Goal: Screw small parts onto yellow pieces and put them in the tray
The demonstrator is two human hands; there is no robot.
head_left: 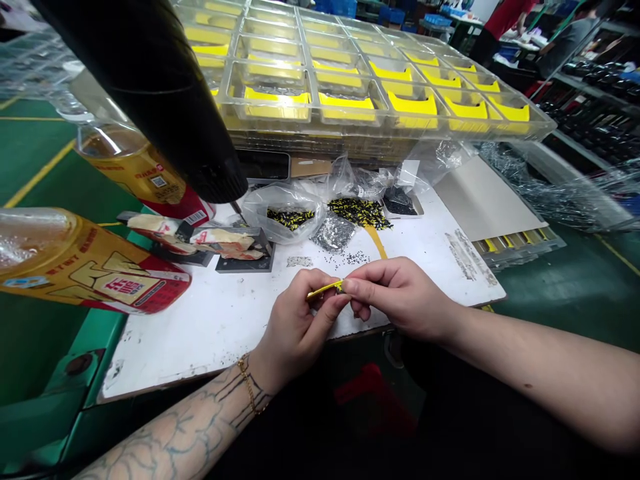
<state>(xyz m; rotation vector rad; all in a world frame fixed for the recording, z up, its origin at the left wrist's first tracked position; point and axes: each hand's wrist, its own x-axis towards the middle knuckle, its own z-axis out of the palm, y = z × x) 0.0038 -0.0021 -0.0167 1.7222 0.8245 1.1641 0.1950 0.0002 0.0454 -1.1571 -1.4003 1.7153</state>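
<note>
My left hand [295, 327] pinches a thin yellow strip [324, 289] between thumb and fingers, over the white work board [210, 340]. My right hand [400, 297] comes in from the right, its thumb and forefinger pressed on the strip's end, where a tiny dark piece [341, 285] shows. Loose black specks [356, 258] lie on the board beyond my hands. Farther back sit a heap of yellow-and-black small parts [359, 212], a clear plastic bag of the same parts [290, 217], and a silver-grey pile [333, 233].
Two large drink bottles [85, 267] lie at the left under a black curved object [150, 87]. Stacked clear compartment trays with yellow pieces [320, 80] stand behind the board. Two people [505, 20] work at the far back beside dark-stocked shelves [595, 113].
</note>
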